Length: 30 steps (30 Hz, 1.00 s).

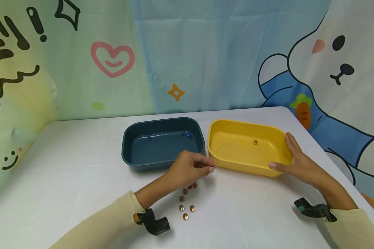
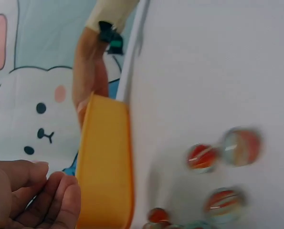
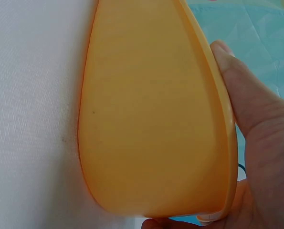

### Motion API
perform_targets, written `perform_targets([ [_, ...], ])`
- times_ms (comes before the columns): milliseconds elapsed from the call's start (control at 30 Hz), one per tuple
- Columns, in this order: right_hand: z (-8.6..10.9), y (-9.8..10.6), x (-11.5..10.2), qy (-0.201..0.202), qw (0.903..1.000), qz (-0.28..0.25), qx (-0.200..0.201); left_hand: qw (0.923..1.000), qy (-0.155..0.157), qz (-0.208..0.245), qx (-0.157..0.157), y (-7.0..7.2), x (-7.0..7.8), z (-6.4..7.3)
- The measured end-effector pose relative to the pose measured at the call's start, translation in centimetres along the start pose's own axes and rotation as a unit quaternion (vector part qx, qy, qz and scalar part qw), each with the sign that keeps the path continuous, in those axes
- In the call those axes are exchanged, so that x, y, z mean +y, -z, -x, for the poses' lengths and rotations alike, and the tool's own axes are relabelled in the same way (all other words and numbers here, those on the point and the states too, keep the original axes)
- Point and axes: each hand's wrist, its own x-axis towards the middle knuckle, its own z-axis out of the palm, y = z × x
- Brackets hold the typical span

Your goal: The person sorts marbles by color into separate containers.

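Note:
My left hand (image 1: 191, 169) is held over the table by the near left corner of the yellow basin (image 1: 246, 167), thumb and fingertips pinched together. A small reddish-brown speck of a marble shows at those fingertips, mostly hidden by them; in the left wrist view the left hand (image 2: 36, 195) covers it. My right hand (image 1: 302, 166) grips the right end of the yellow basin, with the thumb on the near rim and fingers along the right side. One amber marble (image 1: 255, 142) lies inside that basin. Several orange-streaked glass marbles (image 1: 185, 217) lie on the table below my left hand.
A dark blue basin (image 1: 162, 164) stands to the left of the yellow one, with several blue marbles (image 1: 188, 134) in it. A white cloth covers the table (image 1: 81, 173). Behind it hangs a printed curtain (image 1: 199, 52).

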Motion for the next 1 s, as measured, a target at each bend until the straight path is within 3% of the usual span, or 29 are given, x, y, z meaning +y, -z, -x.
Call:
perform_targets([
  [233,-0.1,0.0,-0.1,-0.003,0.9999,0.009,0.005,0.9999,0.003,0.014,0.007,-0.4,-1.0,1.9],
  [467,0.0,-0.1,0.1,-0.004,1.0,0.0,0.005,0.9982,0.053,0.02,0.021,-0.4,-2.7,2.8],
  [733,0.2,-0.2,-0.1,0.004,0.9999,-0.006,0.007,0.9987,0.03,0.009,0.041,-0.4,-4.0,2.9],
  [1000,0.2,-0.2,0.1,0.003,1.0,-0.007,0.005,0.9977,0.027,-0.015,0.061,-0.2,-4.4,3.1],
])
